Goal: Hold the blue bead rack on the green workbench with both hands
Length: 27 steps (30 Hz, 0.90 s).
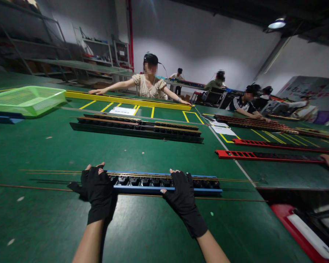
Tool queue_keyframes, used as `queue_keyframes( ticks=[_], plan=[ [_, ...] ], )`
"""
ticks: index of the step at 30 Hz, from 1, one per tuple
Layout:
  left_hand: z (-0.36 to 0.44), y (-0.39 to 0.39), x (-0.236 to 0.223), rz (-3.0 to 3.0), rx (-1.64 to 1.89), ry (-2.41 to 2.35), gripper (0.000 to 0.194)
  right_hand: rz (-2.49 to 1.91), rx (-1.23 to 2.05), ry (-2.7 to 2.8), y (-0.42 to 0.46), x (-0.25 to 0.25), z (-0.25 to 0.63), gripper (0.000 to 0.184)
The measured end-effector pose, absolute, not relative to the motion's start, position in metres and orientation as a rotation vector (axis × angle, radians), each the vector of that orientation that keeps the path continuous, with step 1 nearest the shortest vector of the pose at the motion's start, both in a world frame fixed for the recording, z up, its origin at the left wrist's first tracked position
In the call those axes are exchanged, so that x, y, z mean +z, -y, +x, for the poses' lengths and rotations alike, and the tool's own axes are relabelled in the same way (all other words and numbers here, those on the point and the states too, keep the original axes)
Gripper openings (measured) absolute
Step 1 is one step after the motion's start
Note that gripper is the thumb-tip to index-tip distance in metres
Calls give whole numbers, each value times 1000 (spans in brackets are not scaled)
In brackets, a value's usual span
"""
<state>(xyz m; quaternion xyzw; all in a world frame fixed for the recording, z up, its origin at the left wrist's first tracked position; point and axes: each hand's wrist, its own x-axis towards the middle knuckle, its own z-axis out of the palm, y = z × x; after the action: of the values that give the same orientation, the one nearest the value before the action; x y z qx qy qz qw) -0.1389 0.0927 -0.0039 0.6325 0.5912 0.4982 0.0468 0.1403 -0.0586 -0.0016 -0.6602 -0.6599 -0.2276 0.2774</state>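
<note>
A blue channel rail (153,190) lies crosswise on the green table before me, with a row of black parts (145,181) inside it. Thin brass-coloured rods (233,180) run lengthwise along its top and stick out past both ends. My left hand (97,190), in a black fingerless glove, is closed over the rail's left end, its thumb mostly hidden. Gloved the same way, my right hand (183,195) grips the rail right of its middle, thumb on the near side and fingers on the far side. A thin brown rod (230,199) lies along the rail's near side.
Beyond lies a dark rail assembly (137,131). A green basket (30,102) stands at the left. Red rails (263,157) lie at the right. A co-worker (150,80) reaches along a yellow rail (126,100). A red and white object (304,230) is at the lower right.
</note>
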Motion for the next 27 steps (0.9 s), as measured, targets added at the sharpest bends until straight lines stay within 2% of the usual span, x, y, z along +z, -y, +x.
queue_keyframes(
  ticks=[5, 13, 27],
  plan=[
    [-132, -85, 11, 2039, 1568, -1930, 45, -1747, -607, 1740, 58, 0, 138, 69],
    [-124, -81, 12, 2074, 1310, -2034, 47, -1749, -594, 1735, 58, 2, 138, 69],
    [-122, -83, 15, 2011, 1349, -2079, 57, -1773, -605, 1780, 59, 1, 139, 72]
  ],
)
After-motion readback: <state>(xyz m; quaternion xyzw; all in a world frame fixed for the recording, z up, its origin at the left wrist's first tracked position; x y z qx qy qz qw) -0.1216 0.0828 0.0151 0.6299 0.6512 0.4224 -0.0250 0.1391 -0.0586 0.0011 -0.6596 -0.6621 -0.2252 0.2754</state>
